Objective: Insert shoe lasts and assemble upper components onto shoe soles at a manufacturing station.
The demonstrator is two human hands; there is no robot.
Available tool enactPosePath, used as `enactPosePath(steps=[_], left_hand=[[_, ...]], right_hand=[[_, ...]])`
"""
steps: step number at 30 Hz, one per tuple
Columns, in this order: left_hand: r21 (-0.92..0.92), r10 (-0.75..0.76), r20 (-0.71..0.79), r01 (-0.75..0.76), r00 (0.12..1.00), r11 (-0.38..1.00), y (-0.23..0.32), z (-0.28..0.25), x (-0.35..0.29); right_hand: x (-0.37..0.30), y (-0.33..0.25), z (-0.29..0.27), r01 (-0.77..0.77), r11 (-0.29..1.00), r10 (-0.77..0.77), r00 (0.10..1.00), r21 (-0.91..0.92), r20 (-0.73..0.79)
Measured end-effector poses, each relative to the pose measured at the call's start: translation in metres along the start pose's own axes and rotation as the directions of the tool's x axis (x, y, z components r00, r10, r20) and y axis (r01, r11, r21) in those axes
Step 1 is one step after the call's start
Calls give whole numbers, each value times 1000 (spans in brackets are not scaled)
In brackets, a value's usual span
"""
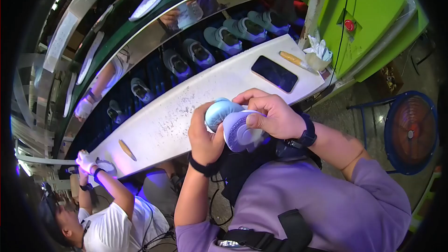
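In front of my chest I hold a light-blue shoe upper (pixel 220 113) with a rounded toe. My left hand (pixel 204 137) is wrapped round its side. Against it lies a pale shoe sole (pixel 242 133) that looks lavender under the light, its patterned underside turned toward me. My right hand (pixel 276 114) pinches the sole near its upper edge, thumb on the face and fingers behind. The two pieces touch, but the sole is tilted away from the upper at the near end. How far they are joined behind my fingers is hidden.
The white bench (pixel 158 128) bears a dark phone (pixel 275 73), a wooden-handled tool (pixel 291 58) and another (pixel 127 150). Beyond it, several shoes (pixel 222 40) stand on a dark conveyor. A co-worker (pixel 114 221) works at left; a blue fan (pixel 411 133) stands at right.
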State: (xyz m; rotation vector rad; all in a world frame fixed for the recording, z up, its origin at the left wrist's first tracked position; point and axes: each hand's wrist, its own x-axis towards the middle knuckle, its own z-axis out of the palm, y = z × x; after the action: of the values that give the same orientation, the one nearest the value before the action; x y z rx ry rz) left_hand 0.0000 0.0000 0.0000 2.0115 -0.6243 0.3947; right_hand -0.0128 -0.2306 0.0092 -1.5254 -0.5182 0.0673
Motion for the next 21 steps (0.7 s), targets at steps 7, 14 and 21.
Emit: enactPosePath(steps=[7, 14, 21], left_hand=[[-262, -102, -29, 91, 994, 961, 37, 10, -32], [-220, -109, -107, 84, 988, 972, 29, 13, -54], [-117, -29, -69, 21, 997, 993, 29, 5, -66]], right_hand=[[-9, -2, 4, 1, 999, -3, 999, -44, -47], [-23, -14, 13, -113, 991, 107, 990, -65, -86], [-33, -10, 14, 84, 955, -89, 996, -285, -3]])
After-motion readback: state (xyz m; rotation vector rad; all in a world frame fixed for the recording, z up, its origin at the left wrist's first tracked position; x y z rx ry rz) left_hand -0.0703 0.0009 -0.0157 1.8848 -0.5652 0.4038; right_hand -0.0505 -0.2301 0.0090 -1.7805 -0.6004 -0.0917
